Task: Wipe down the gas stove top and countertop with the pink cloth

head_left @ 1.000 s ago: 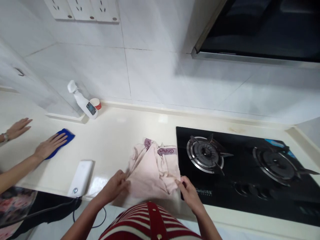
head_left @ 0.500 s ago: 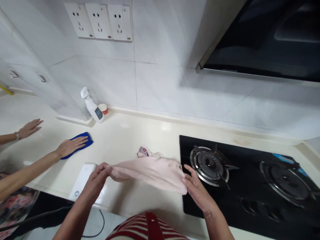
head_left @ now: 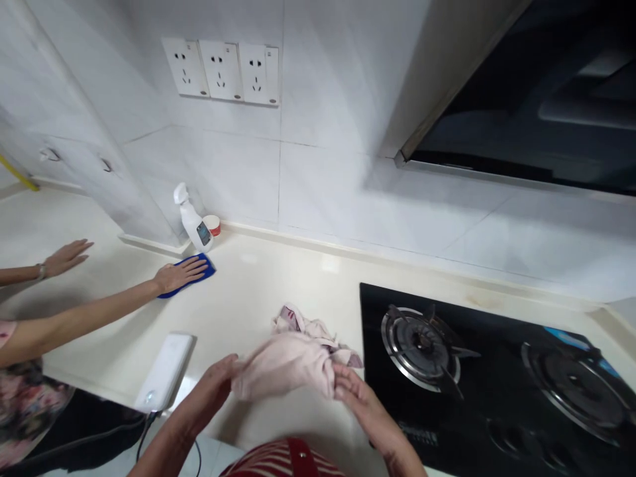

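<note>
A pale pink cloth (head_left: 283, 364) is stretched between my two hands, low over the white counter. My left hand (head_left: 216, 387) pinches its left end. At the opposite end, the fingers of my right hand (head_left: 355, 391) are closed on the edge. Just behind it lies a second, crumpled pinkish cloth (head_left: 291, 318) with dark markings, partly hidden by the one I hold. My right hand is close to the left edge of the black gas stove (head_left: 477, 391).
On the left, another person's hand (head_left: 183, 273) presses a blue cloth (head_left: 173, 290) flat on the counter. Their other hand (head_left: 67, 258) is farther left. A white spray bottle (head_left: 193, 222) and a red-and-white cup (head_left: 213, 225) stand by the wall. A white cabled device (head_left: 166, 371) lies near the front edge.
My hands have come closer together, the right one moving left, and the pink cloth is bunched shorter. The other person's blue cloth has slid right and back toward the spray bottle.
</note>
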A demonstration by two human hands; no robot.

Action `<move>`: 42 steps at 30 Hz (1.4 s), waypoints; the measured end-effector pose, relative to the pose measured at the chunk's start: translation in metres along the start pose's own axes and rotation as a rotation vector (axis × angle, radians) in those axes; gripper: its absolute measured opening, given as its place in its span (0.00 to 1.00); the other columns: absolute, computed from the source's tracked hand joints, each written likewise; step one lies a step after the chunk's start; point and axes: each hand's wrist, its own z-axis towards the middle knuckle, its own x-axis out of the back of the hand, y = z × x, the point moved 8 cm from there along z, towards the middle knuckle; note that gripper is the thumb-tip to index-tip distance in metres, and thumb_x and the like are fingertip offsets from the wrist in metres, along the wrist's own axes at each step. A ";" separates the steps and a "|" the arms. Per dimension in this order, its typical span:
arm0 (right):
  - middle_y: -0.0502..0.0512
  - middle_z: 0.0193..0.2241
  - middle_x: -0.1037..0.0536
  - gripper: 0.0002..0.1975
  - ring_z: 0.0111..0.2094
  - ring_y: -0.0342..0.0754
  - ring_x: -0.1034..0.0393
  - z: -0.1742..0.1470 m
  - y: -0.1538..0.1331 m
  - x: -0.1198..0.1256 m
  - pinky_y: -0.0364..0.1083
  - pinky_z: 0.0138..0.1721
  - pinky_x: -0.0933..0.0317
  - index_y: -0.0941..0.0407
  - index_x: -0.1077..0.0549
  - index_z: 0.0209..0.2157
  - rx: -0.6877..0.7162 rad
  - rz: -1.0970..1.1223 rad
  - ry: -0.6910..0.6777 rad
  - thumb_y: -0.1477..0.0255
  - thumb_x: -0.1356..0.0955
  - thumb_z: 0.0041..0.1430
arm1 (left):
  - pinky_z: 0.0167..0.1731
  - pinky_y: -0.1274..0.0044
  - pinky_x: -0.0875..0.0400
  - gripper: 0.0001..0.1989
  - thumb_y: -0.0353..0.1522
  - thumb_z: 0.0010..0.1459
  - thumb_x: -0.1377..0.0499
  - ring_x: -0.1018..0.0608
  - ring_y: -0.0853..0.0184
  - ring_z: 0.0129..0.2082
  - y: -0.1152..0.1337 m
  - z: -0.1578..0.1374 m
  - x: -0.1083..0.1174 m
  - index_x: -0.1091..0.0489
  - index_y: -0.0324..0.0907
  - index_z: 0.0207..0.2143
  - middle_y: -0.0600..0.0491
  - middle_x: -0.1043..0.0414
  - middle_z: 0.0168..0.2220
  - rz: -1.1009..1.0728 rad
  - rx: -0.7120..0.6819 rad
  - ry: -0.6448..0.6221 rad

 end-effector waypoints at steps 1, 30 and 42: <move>0.55 0.36 0.21 0.29 0.39 0.54 0.26 -0.004 0.014 0.001 0.54 0.45 0.33 0.50 0.25 0.49 -0.034 -0.069 -0.004 0.49 0.26 0.49 | 0.29 0.78 0.40 0.25 0.52 0.50 0.36 0.38 0.72 0.26 -0.013 -0.002 0.001 0.41 0.43 0.25 0.59 0.40 0.23 0.002 0.055 -0.020; 0.57 0.40 0.23 0.16 0.44 0.52 0.27 -0.019 -0.150 0.060 0.50 0.48 0.32 0.51 0.24 0.39 0.592 -0.881 0.506 0.58 0.38 0.64 | 0.47 0.73 0.33 0.19 0.46 0.60 0.41 0.27 0.60 0.50 0.092 0.013 0.011 0.32 0.42 0.24 0.48 0.28 0.49 0.447 -0.471 0.159; 0.54 0.36 0.22 0.14 0.40 0.50 0.27 -0.006 -0.037 0.071 0.48 0.45 0.33 0.52 0.24 0.37 0.247 -0.795 0.248 0.62 0.39 0.61 | 0.28 0.76 0.35 0.23 0.52 0.55 0.44 0.29 0.68 0.22 0.004 0.036 0.035 0.38 0.44 0.22 0.58 0.34 0.19 0.701 -0.058 -0.035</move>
